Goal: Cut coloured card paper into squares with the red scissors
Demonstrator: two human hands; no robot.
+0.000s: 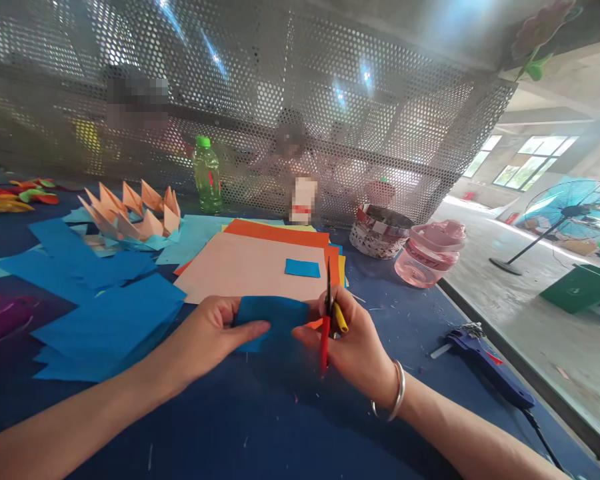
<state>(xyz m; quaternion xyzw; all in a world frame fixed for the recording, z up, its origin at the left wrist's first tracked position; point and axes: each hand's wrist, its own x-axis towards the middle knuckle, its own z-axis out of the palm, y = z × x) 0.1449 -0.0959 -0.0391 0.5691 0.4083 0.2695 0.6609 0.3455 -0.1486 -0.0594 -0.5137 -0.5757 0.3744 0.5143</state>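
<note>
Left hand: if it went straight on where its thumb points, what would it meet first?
Probably the right hand, across the blue paper which the left hand holds; depth is unclear.

The held paper (273, 312) is plain deep blue, matching the small rectangle (303, 268) on the pale pink sheet (240, 263). Orange shows in the sheets (280, 231) behind. The scissors (325, 328) have red and yellow handles. The folded ring (151, 227) is peach, the table (260, 427) navy, the bottle (207, 177) clear green, the bracelet (401, 391) silver, and the grey screen (260, 60) is dotted with holes.
</note>
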